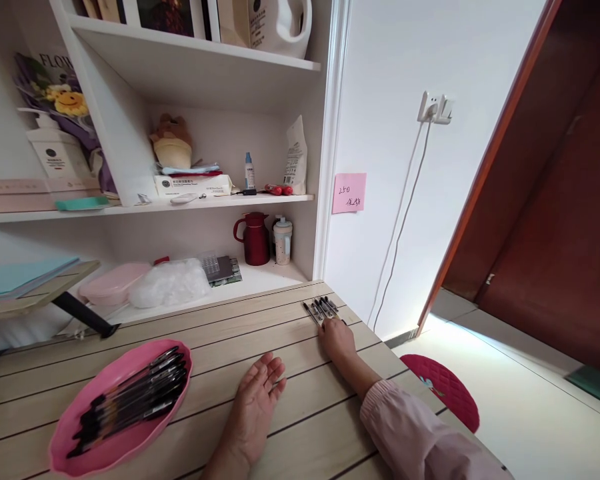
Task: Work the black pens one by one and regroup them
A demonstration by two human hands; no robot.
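My right hand (337, 339) reaches to the far right part of the wooden table, its fingers curled closed at the near ends of a row of black pens (323, 307). The fingertips are partly hidden, and a pen appears to be held between them. Palm turned inward, my left hand (258, 400) rests near the table's front middle with its fingers apart and nothing in them. To its left stands a pink oval tray (60, 453) with scalloped edges, with a pile of many black pens (135, 393) lying lengthwise in it.
Behind the slatted table (220, 333) rises a white shelf unit (230, 207) with a red jug (257, 240) and a cup (283, 241). A small raised stand (80, 273) is at the left. A red round cushion (445, 390) lies beyond the table's right edge.
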